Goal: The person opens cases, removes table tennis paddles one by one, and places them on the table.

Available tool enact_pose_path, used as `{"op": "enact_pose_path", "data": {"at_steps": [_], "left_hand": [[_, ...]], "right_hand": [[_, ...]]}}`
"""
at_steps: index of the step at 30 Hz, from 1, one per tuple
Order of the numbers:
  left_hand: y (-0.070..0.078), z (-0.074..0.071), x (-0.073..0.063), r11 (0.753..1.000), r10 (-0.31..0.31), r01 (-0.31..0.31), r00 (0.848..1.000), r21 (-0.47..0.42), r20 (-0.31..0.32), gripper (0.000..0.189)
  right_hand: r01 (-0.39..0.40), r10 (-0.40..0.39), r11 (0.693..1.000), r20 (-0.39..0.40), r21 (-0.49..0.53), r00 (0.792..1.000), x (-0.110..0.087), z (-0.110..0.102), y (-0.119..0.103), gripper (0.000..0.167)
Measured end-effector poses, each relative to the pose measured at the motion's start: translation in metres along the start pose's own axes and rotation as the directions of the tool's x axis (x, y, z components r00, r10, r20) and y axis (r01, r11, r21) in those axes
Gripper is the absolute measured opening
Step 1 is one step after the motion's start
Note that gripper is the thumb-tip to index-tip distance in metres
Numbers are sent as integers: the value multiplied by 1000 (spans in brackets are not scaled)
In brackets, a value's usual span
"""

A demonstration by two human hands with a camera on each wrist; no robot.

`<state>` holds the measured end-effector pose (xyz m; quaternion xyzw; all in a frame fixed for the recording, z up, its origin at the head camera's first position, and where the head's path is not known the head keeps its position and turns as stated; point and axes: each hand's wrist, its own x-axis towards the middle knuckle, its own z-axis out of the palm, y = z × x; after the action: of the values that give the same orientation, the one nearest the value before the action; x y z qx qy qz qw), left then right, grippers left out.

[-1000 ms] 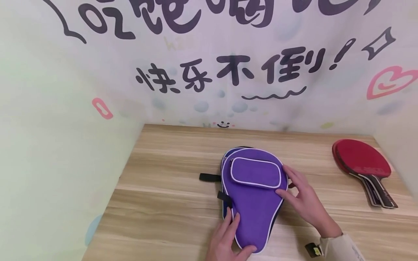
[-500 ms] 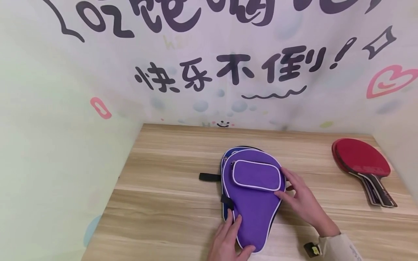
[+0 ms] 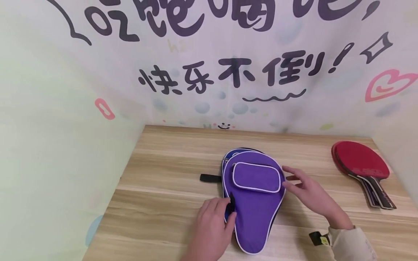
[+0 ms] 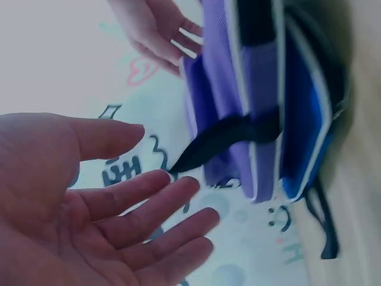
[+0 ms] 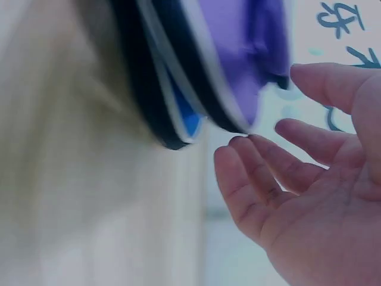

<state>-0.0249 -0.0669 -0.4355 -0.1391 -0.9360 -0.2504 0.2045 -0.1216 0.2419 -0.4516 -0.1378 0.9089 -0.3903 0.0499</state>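
A purple table tennis bat case [image 3: 253, 217] with white piping and a front pocket [image 3: 256, 177] lies on top of a blue case [image 4: 305, 128] on the table. At its left edge is my left hand [image 3: 209, 223], with a black strap [image 4: 217, 140] of the purple case by its fingertips. In the left wrist view the thumb stands apart from the extended fingers, and the strap's tip is right at the index fingertip. My right hand [image 3: 311, 195] is beside the case's right edge, fingers loosely bent and spread, gripping nothing.
Two red table tennis bats [image 3: 362, 159] lie stacked at the right of the wooden table [image 3: 156, 203]. Another black strap [image 3: 210, 178] sticks out left from the blue case. Behind the table hangs a white backdrop [image 3: 196, 116] with black lettering.
My left hand has left the purple case's lower end and moved up and left to the strap. The right hand has let go of the case's right edge and shifted slightly right.
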Motion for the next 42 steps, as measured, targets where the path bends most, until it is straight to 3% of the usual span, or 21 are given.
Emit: {"op": "enact_pose_path", "data": {"at_steps": [5, 9, 13, 17, 22, 27, 35, 42], "left_hand": [[-1, -1, 15, 999, 45, -45, 999, -19, -25, 33], [-3, 10, 24, 992, 125, -125, 992, -30, -11, 37], [-7, 28, 30, 977, 212, -212, 975, -16, 61, 48], [-9, 40, 33, 960, 266, -277, 945, 32, 189, 69], [-8, 46, 34, 961, 228, -269, 902, 65, 366, 95], [-3, 50, 34, 957, 195, -269, 874, 109, 445, 107], [5, 53, 31, 936, 198, -305, 868, 173, 456, 106], [9, 57, 29, 929, 194, -310, 872, 200, 449, 104]], "right_hand": [[12, -12, 1000, 18, -25, 1000, 23, -15, -22, 48], [36, -34, 998, 50, -42, 998, 51, -18, -45, 48], [25, -19, 999, 119, -45, 993, 78, -11, -62, 50], [20, -7, 997, 179, -71, 984, 97, -1, -71, 53], [28, -3, 995, 252, -98, 968, 118, 13, -82, 57], [57, -4, 987, 334, -149, 943, 132, 27, -88, 59], [63, 53, 956, 379, -287, 924, 139, 36, -85, 59], [116, 46, 934, 437, -337, 898, 144, 37, -85, 52]]}}
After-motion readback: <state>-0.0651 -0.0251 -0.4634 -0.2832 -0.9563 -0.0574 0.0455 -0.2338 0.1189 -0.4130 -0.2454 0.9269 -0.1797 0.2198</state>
